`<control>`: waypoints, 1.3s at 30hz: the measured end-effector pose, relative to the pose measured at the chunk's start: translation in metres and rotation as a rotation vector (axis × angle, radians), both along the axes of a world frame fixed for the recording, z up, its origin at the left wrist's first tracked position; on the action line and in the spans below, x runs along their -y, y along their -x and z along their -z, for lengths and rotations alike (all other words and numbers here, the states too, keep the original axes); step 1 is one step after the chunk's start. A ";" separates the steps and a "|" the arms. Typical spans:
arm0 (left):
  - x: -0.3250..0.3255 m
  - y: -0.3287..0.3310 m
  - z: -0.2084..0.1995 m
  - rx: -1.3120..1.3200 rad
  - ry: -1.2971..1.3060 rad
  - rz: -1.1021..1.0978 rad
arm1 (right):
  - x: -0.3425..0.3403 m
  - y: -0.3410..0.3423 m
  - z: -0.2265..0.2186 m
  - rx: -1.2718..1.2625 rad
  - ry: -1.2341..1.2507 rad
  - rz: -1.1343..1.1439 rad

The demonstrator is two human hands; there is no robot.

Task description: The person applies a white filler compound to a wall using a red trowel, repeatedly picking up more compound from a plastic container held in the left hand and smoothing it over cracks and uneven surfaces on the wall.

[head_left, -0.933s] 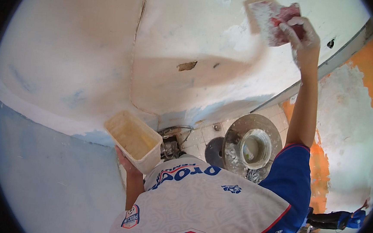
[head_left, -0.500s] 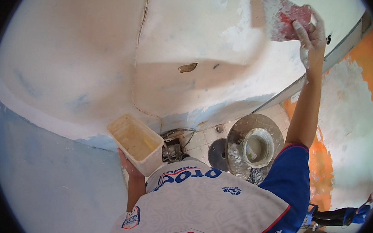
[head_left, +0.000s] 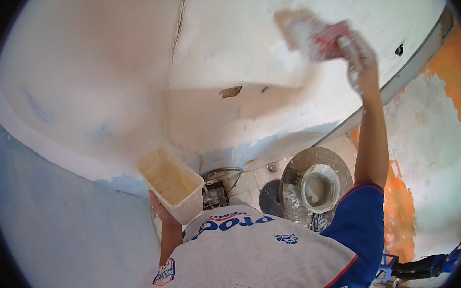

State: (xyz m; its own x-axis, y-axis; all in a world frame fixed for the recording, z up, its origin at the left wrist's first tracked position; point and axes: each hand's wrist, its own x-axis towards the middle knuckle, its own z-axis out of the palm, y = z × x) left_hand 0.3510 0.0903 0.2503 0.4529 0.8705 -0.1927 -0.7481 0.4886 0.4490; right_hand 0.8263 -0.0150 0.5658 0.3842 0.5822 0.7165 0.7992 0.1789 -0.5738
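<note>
A red plastic putty spreader point(head_left: 323, 41), smeared with white filler, is held in my right hand point(head_left: 358, 55). The arm reaches up to the pale wall point(head_left: 232, 37), and motion blurs both spreader and hand. Whether the blade touches the wall I cannot tell. Low on the left, my left hand point(head_left: 157, 207) grips a cream rectangular plastic tub point(head_left: 187, 208) from beneath and its side; most of those fingers are hidden. The tub is tilted, and a thin pale residue coats its inside. White filler also streaks my right hand and wrist.
Below stands a round grey board point(head_left: 292, 175) bearing a white bucket point(head_left: 335, 190), with a dark disc point(head_left: 270, 196) beside it. A small machine with cables point(head_left: 215, 194) sits near the wall. The wall has a chipped hole point(head_left: 231, 92). Another person point(head_left: 425, 267) is far right.
My right hand has swept left and slightly down with the spreader, which is now turned more edge-on. The tub in my left hand has shifted slightly right and down in view.
</note>
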 end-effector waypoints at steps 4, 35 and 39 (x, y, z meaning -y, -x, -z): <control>0.005 -0.015 -0.006 -0.014 -0.055 0.016 | 0.003 -0.026 -0.022 0.326 0.175 0.188; 0.294 -0.377 -0.006 0.025 -0.033 -0.138 | 0.161 -0.312 -0.069 1.018 0.030 -0.143; 0.325 -0.403 -0.005 0.056 -0.044 -0.112 | 0.162 -0.364 -0.092 1.002 -0.207 0.060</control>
